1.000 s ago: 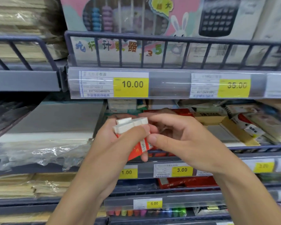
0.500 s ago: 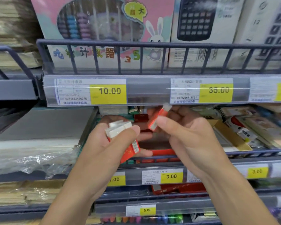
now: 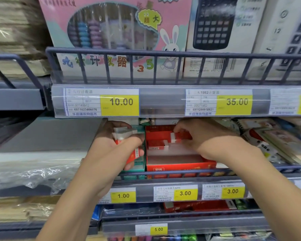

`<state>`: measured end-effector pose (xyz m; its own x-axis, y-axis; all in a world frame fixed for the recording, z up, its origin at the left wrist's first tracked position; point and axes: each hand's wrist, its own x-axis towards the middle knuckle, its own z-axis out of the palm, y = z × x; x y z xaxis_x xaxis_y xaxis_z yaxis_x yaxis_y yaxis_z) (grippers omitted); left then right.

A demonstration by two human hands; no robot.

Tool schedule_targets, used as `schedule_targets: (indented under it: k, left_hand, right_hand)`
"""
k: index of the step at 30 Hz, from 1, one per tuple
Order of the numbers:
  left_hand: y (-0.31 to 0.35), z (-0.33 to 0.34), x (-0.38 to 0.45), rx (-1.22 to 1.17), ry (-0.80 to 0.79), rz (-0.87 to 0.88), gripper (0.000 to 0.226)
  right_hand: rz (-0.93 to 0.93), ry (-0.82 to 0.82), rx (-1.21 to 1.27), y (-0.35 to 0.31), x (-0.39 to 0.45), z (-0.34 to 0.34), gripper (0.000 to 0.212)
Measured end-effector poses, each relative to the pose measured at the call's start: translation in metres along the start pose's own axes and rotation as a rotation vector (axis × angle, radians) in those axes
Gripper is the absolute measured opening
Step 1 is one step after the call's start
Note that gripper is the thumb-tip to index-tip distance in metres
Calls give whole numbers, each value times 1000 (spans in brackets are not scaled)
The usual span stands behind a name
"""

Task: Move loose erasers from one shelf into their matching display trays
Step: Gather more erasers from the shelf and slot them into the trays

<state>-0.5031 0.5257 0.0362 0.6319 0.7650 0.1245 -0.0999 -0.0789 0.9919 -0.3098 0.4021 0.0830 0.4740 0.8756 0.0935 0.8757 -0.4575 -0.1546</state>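
My left hand grips a small stack of white erasers in red sleeves, held just left of a red display tray on the middle shelf. My right hand reaches into that tray and pinches one red-sleeved eraser near its back wall. Another eraser of the same kind lies in the tray's back left corner. The front of the tray floor is bare white. A teal tray sits under and behind my left hand, mostly hidden.
The shelf above, with its wire rail and price strip, overhangs the tray closely. Notebooks and packs crowd the shelf to the right. Plastic-wrapped paper lies to the left. A low wire rail fronts the tray.
My right hand took one eraser off the stack in my left hand and carried it forward into the red tray. Both hands moved deeper under the upper shelf.
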Motion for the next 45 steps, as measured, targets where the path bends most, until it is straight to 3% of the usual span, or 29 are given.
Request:
schedule_targets:
  k: [5, 10, 15, 20, 23, 27, 31, 34, 39, 42, 45]
  left_hand:
    - [1, -1, -1, 86, -21, -43, 46]
    - [6, -2, -4, 190, -107, -56, 59]
    - [2, -1, -1, 252, -130, -14, 30]
    - [4, -1, -2, 241, -166, 2, 33]
    - [4, -3, -3, 298, -143, -11, 51]
    - [3, -4, -3, 383, -117, -22, 69]
    - [5, -5, -4, 412, -114, -49, 76]
    - [5, -6, -4, 382, -132, -61, 72]
    - [6, -8, -6, 376, -197, -55, 68]
    - [6, -10, -6, 357, -209, -55, 70]
    - [7, -9, -5, 184, -214, -42, 49]
  right_hand:
    - [-52, -27, -150, -2, 6, 11, 33]
    - [-72, -87, -87, -1, 12, 18, 25]
    - [-169, -80, -143, 6, 14, 23, 39]
    - [-189, -32, -112, 7, 14, 21, 30]
    - [-171, 68, 58, 6, 8, 19, 23]
    - [-319, 54, 580, -16, -15, 13, 39]
    - [-387, -13, 570, -31, -26, 10, 49]
    - [-384, 17, 524, -34, -28, 10, 38]
    - [-404, 20, 817, -31, -28, 10, 22]
    - [-406, 9, 820, -26, -30, 6, 20]
    - [-284, 79, 872, -12, -31, 0, 21]
